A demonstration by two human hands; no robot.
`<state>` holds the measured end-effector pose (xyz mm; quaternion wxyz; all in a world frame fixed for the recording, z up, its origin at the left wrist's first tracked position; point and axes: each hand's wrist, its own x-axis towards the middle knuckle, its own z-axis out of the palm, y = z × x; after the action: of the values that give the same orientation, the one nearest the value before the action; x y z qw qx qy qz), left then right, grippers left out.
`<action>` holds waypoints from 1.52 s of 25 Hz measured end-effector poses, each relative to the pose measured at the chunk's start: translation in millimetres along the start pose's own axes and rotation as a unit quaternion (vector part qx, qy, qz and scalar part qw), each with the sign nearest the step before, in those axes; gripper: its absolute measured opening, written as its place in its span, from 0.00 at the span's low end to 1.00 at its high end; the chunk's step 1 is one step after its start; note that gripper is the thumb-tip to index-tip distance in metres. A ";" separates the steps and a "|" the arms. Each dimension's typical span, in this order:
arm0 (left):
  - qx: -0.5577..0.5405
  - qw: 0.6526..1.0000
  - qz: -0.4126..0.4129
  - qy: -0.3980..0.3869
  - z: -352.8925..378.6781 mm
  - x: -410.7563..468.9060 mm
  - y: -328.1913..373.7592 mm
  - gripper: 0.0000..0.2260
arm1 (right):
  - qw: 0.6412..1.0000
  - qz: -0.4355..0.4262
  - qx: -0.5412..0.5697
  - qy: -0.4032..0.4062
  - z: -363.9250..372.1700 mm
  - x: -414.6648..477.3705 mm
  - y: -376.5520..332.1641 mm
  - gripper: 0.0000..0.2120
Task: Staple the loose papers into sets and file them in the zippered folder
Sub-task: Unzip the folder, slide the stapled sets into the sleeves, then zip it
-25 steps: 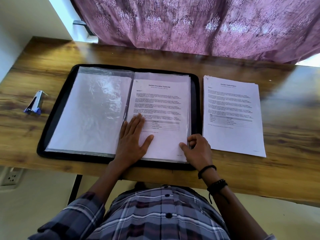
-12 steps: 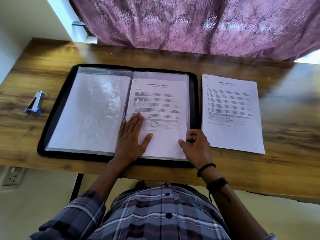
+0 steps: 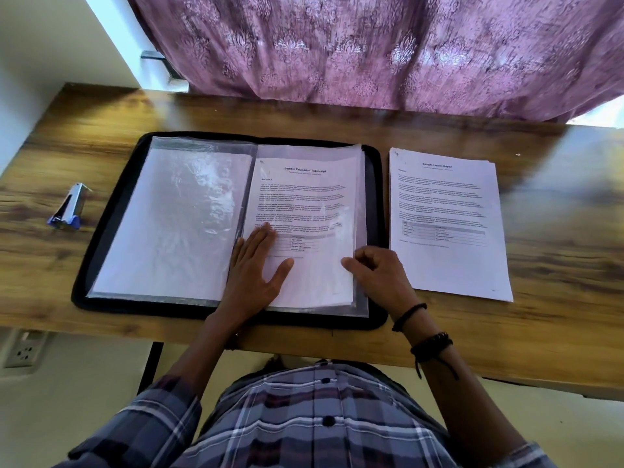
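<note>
A black zippered folder (image 3: 81,265) lies open on the wooden table, its clear plastic sleeves spread flat. A printed paper set headed "Sample Education Transcript" (image 3: 314,197) lies in the right-hand sleeve. My left hand (image 3: 256,275) presses flat on the lower left of that page, fingers straight. My right hand (image 3: 378,275) sits at the sleeve's lower right edge with curled fingers, thumb on the plastic; it seems to pinch the sleeve edge. A second stapled set, "Sample Health Report" (image 3: 445,224), lies on the table right of the folder. A blue and silver stapler (image 3: 67,207) lies far left.
The wooden table (image 3: 557,231) has a near edge just below the folder. A purple curtain (image 3: 371,52) hangs behind the far edge. A wall socket (image 3: 25,349) sits under the table at left. The left sleeve (image 3: 175,214) holds blank-looking white sheets.
My hands have stayed nearly where they were on the right-hand sleeve; the right hand has shifted slightly along its lower right edge. The papers and stapler have not moved.
</note>
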<state>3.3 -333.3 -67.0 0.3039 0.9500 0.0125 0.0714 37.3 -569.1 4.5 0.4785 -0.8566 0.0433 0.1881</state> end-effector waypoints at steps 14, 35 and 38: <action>-0.261 0.951 -0.167 0.009 -96.0 41.0 72.5 0.07 | 0.981 -0.165 0.031 -0.093 48.9 -33.5 -45.6 0.12; -0.528 0.771 -0.353 0.035 -107.2 34.2 23.0 0.20 | 0.961 -0.029 0.251 -0.111 27.0 -8.9 -16.0 0.50; -0.409 0.833 -0.360 0.097 -129.9 37.1 -7.5 0.10 | 0.952 0.000 0.289 -0.098 20.8 -3.0 -7.0 0.53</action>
<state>21.5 -250.0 38.0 0.6658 0.6559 0.3524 0.0474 30.5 -548.2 1.4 0.7072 -0.6594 0.0489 0.2503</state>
